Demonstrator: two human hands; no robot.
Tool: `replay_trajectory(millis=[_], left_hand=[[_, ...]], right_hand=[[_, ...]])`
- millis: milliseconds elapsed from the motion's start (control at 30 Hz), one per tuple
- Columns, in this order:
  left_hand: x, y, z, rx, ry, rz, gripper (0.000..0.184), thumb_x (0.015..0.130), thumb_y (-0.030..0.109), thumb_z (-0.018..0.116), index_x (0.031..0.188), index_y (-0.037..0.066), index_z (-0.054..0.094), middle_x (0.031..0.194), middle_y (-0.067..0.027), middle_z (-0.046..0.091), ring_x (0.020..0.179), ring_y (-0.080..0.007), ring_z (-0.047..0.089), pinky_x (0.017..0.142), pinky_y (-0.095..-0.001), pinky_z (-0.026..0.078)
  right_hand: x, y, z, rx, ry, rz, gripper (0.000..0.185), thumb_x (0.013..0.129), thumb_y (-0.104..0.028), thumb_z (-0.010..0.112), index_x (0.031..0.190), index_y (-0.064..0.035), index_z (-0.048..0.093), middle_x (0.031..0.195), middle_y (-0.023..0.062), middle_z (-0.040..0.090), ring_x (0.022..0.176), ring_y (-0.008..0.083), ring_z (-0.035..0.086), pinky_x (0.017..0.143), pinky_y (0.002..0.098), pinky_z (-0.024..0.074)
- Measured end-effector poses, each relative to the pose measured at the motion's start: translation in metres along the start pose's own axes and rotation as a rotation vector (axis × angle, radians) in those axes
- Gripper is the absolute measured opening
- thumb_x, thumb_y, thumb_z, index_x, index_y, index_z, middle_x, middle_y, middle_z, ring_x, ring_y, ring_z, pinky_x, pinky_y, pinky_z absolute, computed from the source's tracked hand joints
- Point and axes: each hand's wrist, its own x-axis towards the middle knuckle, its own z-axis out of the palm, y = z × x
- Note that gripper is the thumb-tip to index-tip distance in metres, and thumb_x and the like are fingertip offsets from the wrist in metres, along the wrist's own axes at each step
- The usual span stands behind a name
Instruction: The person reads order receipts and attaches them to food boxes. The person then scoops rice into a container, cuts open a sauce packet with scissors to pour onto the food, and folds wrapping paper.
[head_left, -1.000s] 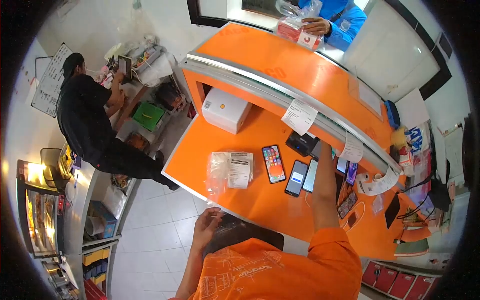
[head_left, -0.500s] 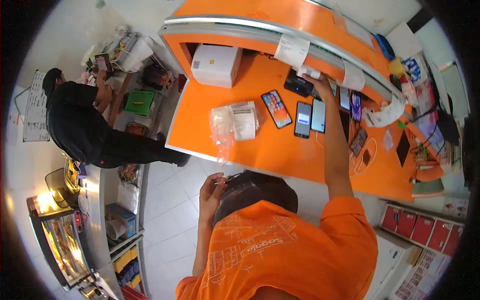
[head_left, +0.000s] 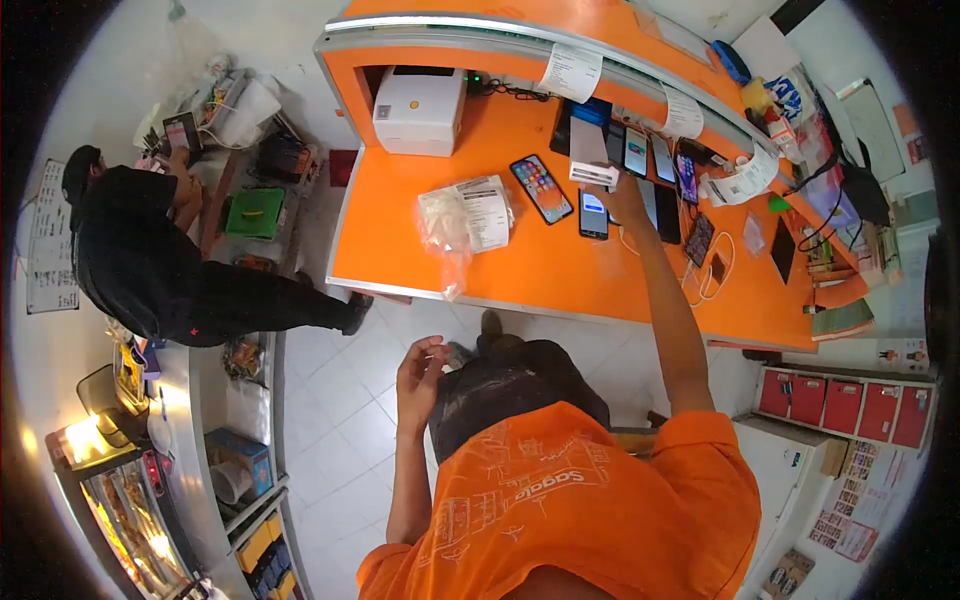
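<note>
My right hand reaches over the orange counter, fingers closed on a white printed paper slip, apparently a receipt. Close to that hand lie a phone with a pop-up on its screen, a phone showing app icons, and another lit phone. Low in front of my body, away from the counter, is my left hand. Its fingers are curled toward the thumb; whatever they may hold is too unclear to make out.
On the counter are a white label printer, a plastic-wrapped package and tangled white cable. Receipts hang from the shelf edge. At left, a person in black works at another bench. Red drawers stand at right.
My right hand has drawn back toward me with the white paper, now showing longer and beside the phones. My left hand stays low. The view has shifted slightly.
</note>
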Motion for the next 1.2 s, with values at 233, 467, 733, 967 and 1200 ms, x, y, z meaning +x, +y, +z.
replay_trajectory(millis=[233, 467, 733, 967, 1200], left_hand=[[0.020, -0.012, 0.016, -0.074, -0.153, 0.068, 0.023, 0.095, 0.008, 0.056, 0.117, 0.003, 0.059, 0.101, -0.0059, 0.063, 0.092, -0.0124, 0.058, 0.081, -0.0260, 0.046], [0.045, 0.000, 0.069, 0.042, -0.250, 0.163, 0.024, 0.095, 0.010, 0.057, 0.118, 0.007, 0.058, 0.104, -0.0052, 0.064, 0.093, -0.0138, 0.059, 0.080, -0.0267, 0.046], [0.116, 0.005, 0.187, 0.107, -0.283, 0.364, 0.022, 0.091, 0.009, 0.061, 0.114, 0.006, 0.059, 0.098, -0.0019, 0.064, 0.088, -0.0128, 0.062, 0.077, -0.0279, 0.049], [0.292, -0.014, 0.331, 0.644, 0.160, 0.591, 0.048, 0.082, 0.014, 0.065, 0.123, -0.005, 0.047, 0.119, -0.0227, 0.056, 0.111, -0.0323, 0.057, 0.089, -0.0412, 0.047], [0.403, -0.031, 0.392, 1.143, 0.587, 0.504, 0.071, 0.085, 0.028, 0.062, 0.137, -0.008, 0.031, 0.135, -0.0286, 0.043, 0.127, -0.0382, 0.043, 0.102, -0.0452, 0.039]], right_hand=[[0.027, -0.042, -0.056, -0.153, 0.276, -0.033, 0.033, 0.087, -0.029, 0.072, 0.106, -0.0024, 0.072, 0.092, 0.0088, 0.073, 0.083, 0.0094, 0.063, 0.076, 0.0259, 0.0484], [0.060, -0.007, -0.077, -0.112, 0.526, -0.021, 0.038, 0.087, -0.042, 0.065, 0.100, -0.0070, 0.074, 0.083, 0.0153, 0.072, 0.074, 0.0176, 0.067, 0.069, 0.0309, 0.0497], [0.023, -0.018, -0.065, -0.009, 0.123, -0.101, 0.017, 0.089, -0.013, 0.066, 0.101, -0.0023, 0.073, 0.097, 0.0085, 0.073, 0.085, 0.0132, 0.065, 0.077, 0.0293, 0.0507], [-0.014, 0.002, -0.078, -0.187, -0.160, -0.566, 0.010, 0.082, -0.008, 0.066, 0.089, -0.0077, 0.074, 0.096, 0.0083, 0.073, 0.095, 0.0258, 0.068, 0.083, 0.0397, 0.0498], [-0.009, 0.035, -0.101, -0.170, -0.216, -0.588, 0.014, 0.081, -0.010, 0.067, 0.092, -0.0126, 0.075, 0.099, 0.0041, 0.073, 0.096, 0.0179, 0.068, 0.091, 0.0375, 0.0485]])
